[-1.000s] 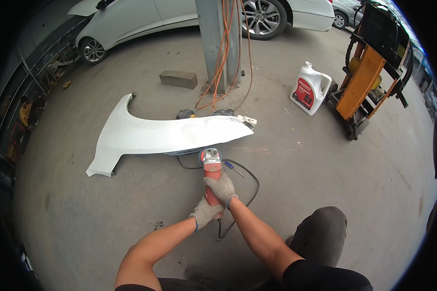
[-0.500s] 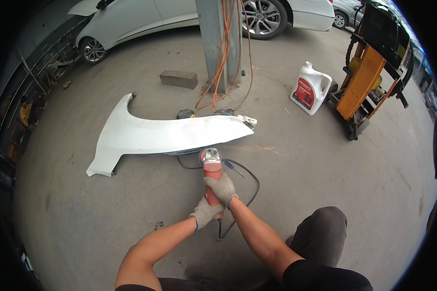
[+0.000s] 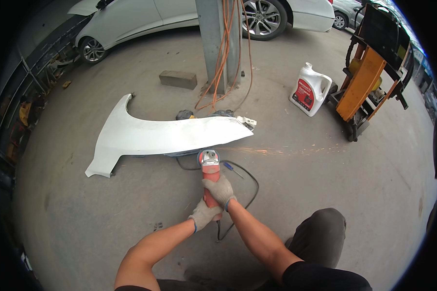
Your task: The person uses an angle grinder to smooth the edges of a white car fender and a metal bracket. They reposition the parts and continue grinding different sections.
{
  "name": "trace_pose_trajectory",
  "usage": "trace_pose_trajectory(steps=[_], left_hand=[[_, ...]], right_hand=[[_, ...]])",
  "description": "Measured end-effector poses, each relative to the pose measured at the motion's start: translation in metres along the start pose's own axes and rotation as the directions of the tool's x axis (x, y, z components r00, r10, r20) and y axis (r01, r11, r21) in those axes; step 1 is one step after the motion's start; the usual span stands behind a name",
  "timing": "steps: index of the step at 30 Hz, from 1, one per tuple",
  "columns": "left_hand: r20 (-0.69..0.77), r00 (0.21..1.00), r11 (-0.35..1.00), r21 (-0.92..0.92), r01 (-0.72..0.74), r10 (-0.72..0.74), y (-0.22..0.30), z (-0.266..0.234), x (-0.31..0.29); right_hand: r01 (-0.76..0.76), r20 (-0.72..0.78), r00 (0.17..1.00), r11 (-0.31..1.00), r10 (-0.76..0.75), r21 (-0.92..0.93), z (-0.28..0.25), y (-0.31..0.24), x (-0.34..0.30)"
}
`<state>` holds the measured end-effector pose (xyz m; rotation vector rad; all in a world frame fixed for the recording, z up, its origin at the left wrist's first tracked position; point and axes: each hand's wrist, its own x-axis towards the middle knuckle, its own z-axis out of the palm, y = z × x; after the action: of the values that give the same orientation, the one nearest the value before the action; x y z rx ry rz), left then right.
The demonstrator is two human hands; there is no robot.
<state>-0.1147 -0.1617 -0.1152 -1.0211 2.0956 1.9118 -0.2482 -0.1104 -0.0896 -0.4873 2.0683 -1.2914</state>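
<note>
Both my hands, in pale knit gloves, are closed round a red angle grinder (image 3: 210, 169). My left hand (image 3: 205, 213) grips its rear end near the cord, and my right hand (image 3: 220, 189) wraps the body farther forward. The grinder's disc meets the near edge of a white car fender (image 3: 165, 135) lying on the floor. Orange sparks (image 3: 267, 151) stream off to the right from there. Dark material shows under the fender, mostly hidden by it. Just right of the grinder lies a screwdriver (image 3: 229, 167) with a blue handle.
A black power cord (image 3: 255, 186) loops on the floor to my right. Beyond the fender are a rectangular block (image 3: 178, 79) and a grey pillar (image 3: 211, 53) hung with orange cables (image 3: 224, 58). A white jug (image 3: 310, 89) and an orange cart (image 3: 361, 82) stand right, a white car (image 3: 131, 22) behind.
The spark stream has grown longer and reaches farther right. The grinder and both hands have shifted very slightly left, still in the same grip.
</note>
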Motion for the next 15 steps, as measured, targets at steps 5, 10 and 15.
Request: trace_pose_trajectory(steps=[5,10,15], left_hand=[[-0.088,0.993,0.993,-0.080,-0.087,0.079,-0.005,0.005,-0.003],[-0.093,0.996,0.997,-0.077,-0.020,0.012,-0.005,0.006,-0.005],[-0.059,0.997,0.991,-0.122,-0.059,0.052,-0.006,0.006,-0.005]], right_hand=[[0.014,0.053,0.998,1.000,-0.012,-0.024,-0.001,0.002,0.003],[0.008,0.006,1.000,0.998,-0.008,-0.064,0.001,0.009,0.006],[-0.007,-0.011,1.000,0.997,0.007,-0.072,0.005,0.014,0.006]])
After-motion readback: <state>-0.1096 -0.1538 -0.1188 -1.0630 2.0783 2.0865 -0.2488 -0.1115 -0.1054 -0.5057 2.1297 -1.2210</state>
